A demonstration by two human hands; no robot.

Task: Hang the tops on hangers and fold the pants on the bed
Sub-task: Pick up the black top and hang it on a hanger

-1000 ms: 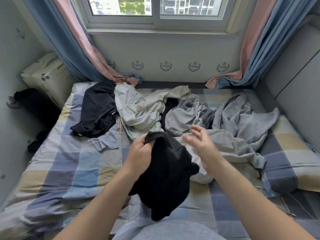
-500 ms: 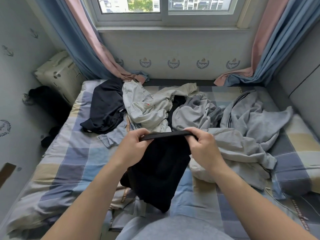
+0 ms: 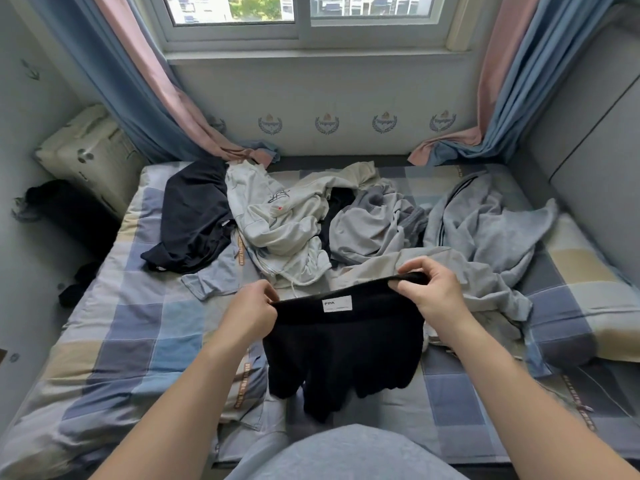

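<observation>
Left hand (image 3: 251, 311) and right hand (image 3: 427, 294) each pinch an end of the waistband of the black shorts (image 3: 344, 344), stretched level above the bed (image 3: 114, 327) apparently to square them for folding; unsorted clothes pile (image 3: 346, 226) lies beyond.

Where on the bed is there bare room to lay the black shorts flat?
Bare checked sheet lies left of the left hand, below the navy top. The far middle is crowded with the white top and grey garments.
</observation>
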